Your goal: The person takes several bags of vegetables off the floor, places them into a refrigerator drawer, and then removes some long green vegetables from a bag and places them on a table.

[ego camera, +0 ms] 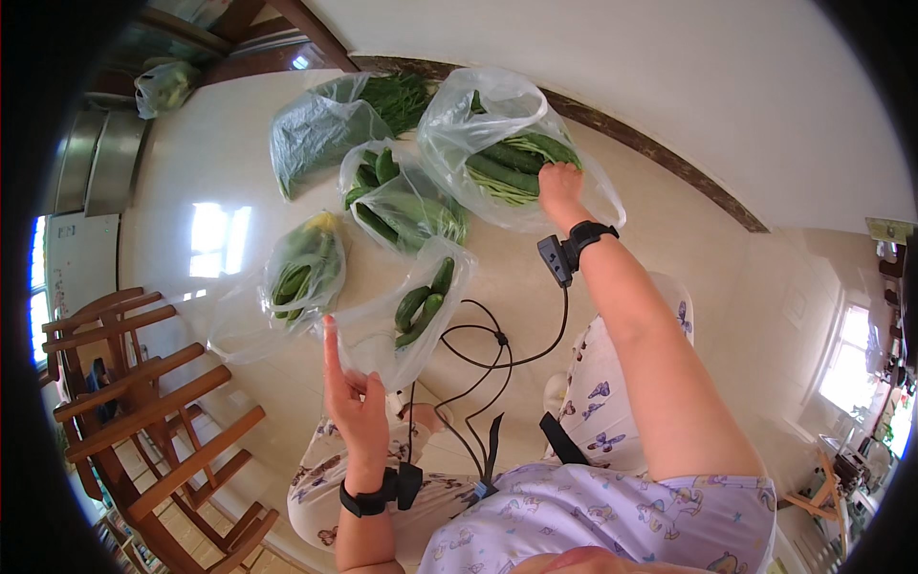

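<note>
My left hand [356, 405] holds the rim of a clear plastic bag [369, 337] low in front of me, its index finger stretched out along the film. Several small cucumbers [419, 305] lie inside that bag. Farther right, my right hand [561, 188] reaches into a large clear plastic bag [448, 136]. Its fingers are curled at the end of a long dark green cucumber [510, 158], and their tips are partly hidden. Long green beans [495, 188] lie beside and under the long cucumbers in the same bag.
Nearby on the tiled floor are a bag of cucumbers [387, 168], a bag of green vegetables [315, 247] and bagged leafy greens [398, 100]. A black cable [502, 364] runs from my wrist devices. Wooden chairs [158, 416] stand left; a wall [645, 72] rises beyond.
</note>
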`<state>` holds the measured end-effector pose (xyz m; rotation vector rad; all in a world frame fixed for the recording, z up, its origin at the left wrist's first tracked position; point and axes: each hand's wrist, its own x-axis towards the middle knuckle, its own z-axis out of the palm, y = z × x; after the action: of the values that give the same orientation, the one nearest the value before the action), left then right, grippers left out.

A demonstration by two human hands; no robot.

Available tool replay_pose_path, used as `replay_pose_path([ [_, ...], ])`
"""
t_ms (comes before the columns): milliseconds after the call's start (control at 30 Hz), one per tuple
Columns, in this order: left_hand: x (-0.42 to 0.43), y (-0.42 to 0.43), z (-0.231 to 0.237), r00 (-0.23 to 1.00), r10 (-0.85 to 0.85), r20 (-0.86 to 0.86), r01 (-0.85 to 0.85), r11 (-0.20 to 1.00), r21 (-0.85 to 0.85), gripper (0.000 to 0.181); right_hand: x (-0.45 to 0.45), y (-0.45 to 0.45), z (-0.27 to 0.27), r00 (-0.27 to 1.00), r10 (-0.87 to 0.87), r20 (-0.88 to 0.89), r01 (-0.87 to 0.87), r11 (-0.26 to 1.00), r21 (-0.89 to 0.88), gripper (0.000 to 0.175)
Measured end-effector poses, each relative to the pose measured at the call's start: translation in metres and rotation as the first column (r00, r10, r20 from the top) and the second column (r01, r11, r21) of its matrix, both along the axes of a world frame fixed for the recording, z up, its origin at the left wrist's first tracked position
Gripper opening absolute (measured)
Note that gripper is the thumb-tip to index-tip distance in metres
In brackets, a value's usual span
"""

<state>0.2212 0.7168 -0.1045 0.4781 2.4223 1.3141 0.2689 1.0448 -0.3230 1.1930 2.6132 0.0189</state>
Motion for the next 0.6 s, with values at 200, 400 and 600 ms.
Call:
replay_pose_path([
  [200, 0.002, 0.004, 0.001, 1.000, -0.009, 0.003, 0.009, 1.000, 0.003, 0.071, 0.004, 0.014, 0.026, 0.987, 0.062, -0.147, -0.073, 0.995, -0.070, 0.022],
  [400, 0.003, 0.009, -0.001, 1.000, -0.019, -0.014, 0.018, 1.000, -0.019, 0.072, 0.005, 0.047, 0.083, 0.761, -0.277, -0.587, -0.072, 0.863, -0.501, 0.040],
  [600, 0.005, 0.015, 0.001, 1.000, -0.017, -0.015, 0.017, 1.000, -0.015, 0.070, 0.043, 0.085, 0.173, 0.702, -0.463, -0.542, -0.179, 0.621, -0.763, 0.024],
])
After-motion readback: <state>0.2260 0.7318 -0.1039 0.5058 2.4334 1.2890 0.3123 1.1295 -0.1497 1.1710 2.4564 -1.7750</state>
